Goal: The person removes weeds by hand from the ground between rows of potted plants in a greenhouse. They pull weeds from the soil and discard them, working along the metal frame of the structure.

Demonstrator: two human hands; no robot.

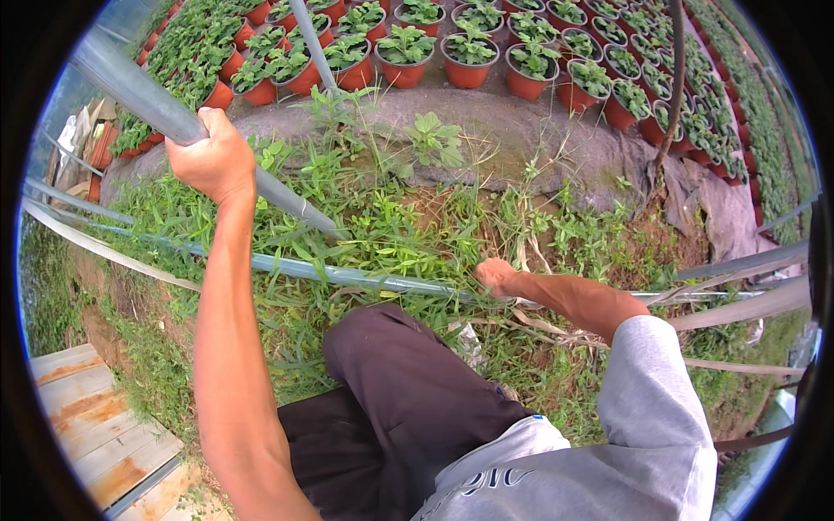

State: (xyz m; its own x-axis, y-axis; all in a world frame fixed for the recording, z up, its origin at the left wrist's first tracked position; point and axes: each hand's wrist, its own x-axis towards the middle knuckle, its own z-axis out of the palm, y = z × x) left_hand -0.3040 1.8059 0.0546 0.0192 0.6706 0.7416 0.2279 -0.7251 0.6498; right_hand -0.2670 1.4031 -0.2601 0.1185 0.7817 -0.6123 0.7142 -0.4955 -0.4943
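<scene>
My left hand (215, 156) grips a thick grey metal pole (293, 202) that slants down into the weeds. Low among the green weeds (391, 228), my right hand (496, 277) has its fingers curled at the stems, just beyond a horizontal metal pipe (371, 279). The fingertips are partly hidden by leaves, and whether they hold any stems cannot be made out. Dry, pale stalks (524, 244) stand beside the right hand. A broad-leaved weed (433, 138) grows farther off, at the edge of the ground cloth (521, 130).
Rows of red-brown plastic pots (466, 68) with leafy plants stand on the cloth beyond the weeds. A thin metal pole (314, 45) and a rusty rod (674, 84) rise there. Pale straps (743, 312) cross at the right. Rust-stained panels (98, 417) lie at the lower left.
</scene>
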